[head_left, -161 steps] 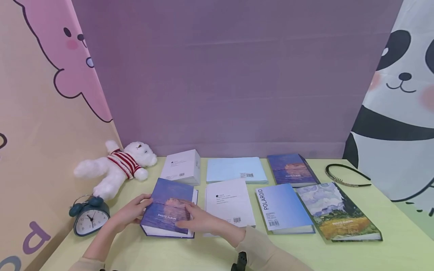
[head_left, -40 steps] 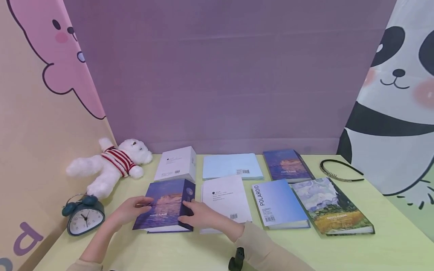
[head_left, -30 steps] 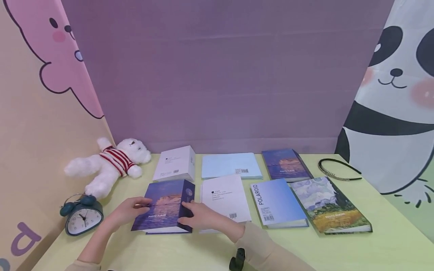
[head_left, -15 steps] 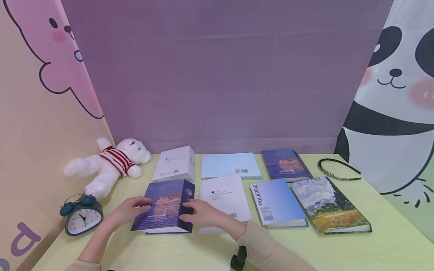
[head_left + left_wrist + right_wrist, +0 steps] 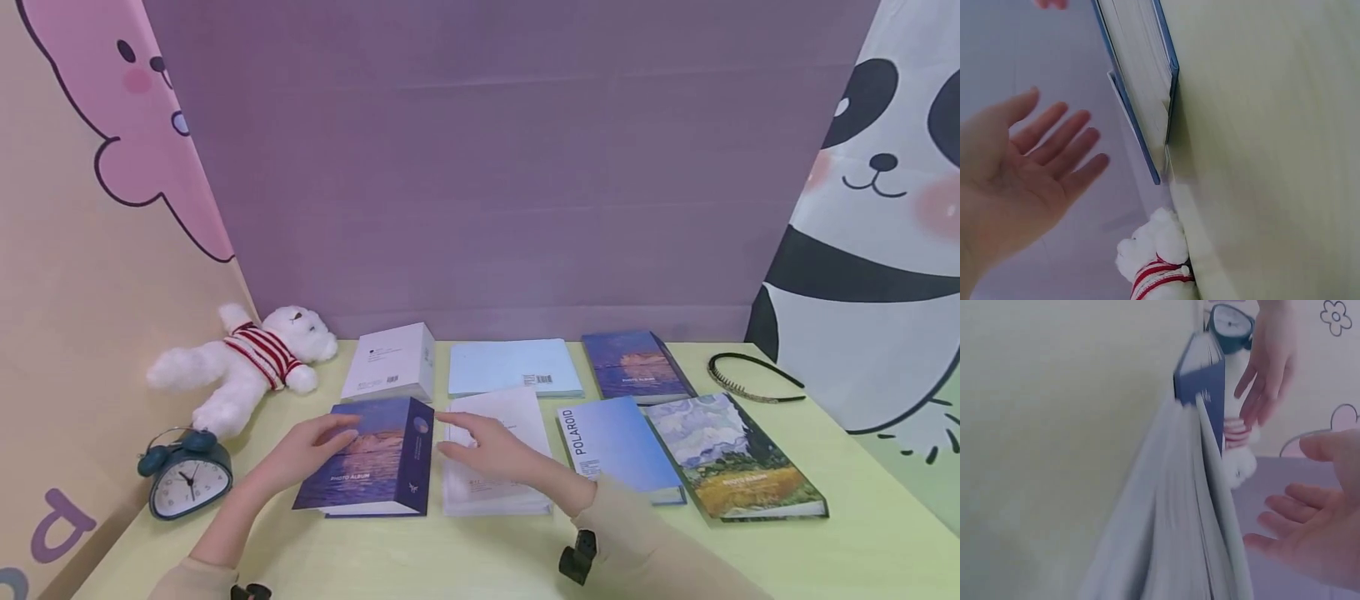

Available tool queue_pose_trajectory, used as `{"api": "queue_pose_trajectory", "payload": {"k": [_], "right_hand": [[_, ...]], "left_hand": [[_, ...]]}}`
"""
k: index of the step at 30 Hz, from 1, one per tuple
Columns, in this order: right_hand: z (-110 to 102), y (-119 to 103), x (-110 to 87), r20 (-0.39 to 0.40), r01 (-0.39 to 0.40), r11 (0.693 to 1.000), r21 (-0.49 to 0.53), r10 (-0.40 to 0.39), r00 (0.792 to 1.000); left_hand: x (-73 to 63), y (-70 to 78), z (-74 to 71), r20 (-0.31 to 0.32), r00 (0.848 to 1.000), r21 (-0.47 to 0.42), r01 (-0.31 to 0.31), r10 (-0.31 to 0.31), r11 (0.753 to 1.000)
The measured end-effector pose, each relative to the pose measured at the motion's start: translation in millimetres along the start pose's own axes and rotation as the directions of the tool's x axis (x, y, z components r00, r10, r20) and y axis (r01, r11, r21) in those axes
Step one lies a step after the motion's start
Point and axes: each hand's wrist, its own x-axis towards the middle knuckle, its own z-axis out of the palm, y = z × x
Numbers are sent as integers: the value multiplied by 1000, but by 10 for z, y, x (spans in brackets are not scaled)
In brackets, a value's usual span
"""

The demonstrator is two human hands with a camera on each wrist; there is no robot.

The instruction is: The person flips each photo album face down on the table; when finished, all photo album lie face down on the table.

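A blue-purple photo album [image 5: 367, 454] with a sunset sea picture lies at the front left, its dark spine facing right. Over its left half hovers my left hand [image 5: 311, 450]; in the left wrist view this hand [image 5: 1029, 162] has fingers spread and a gap between them and the album [image 5: 1141, 81]. My right hand [image 5: 491, 450] hangs over a white album [image 5: 495, 496], fingertips just right of the spine. The right wrist view shows that hand [image 5: 1310, 519] with loosely spread fingers and nothing in them, beside the white album's page edges [image 5: 1172, 519].
A white album [image 5: 390, 362], a pale blue album [image 5: 513, 367] and a second sunset album [image 5: 633, 367] form the back row. A Polaroid album [image 5: 622, 446] and a landscape-painting album [image 5: 735, 462] lie right. A plush bear [image 5: 262, 358], alarm clock [image 5: 191, 483] and headband [image 5: 727, 383] lie at the sides.
The sunset album has been turned so its spine shows on the right. Within the last half second my right hand let go of the spine and moved right; my left hand lifted off the cover.
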Motion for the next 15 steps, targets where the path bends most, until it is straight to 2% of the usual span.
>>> {"api": "queue_pose_trajectory", "payload": {"k": [2, 4, 7, 10, 15], "right_hand": [[-134, 53, -47, -42, 47, 997, -64, -49, 998], [-275, 133, -98, -78, 106, 980, -166, -120, 990], [-487, 282, -177, -133, 172, 919, -353, -232, 964], [-704, 422, -268, -185, 172, 854, -491, -296, 937], [-1083, 589, -466, -237, 109, 815, -570, -290, 927]], "left_hand": [[14, 20, 4, -44, 998, 25, -34, 35, 999], [17, 43, -8, -100, 992, 61, -74, 80, 995], [10, 78, -59, -170, 978, 121, -98, 118, 988], [9, 101, -145, -204, 971, 202, -86, 128, 976], [58, 106, -313, -228, 956, 355, -96, 186, 930]]}}
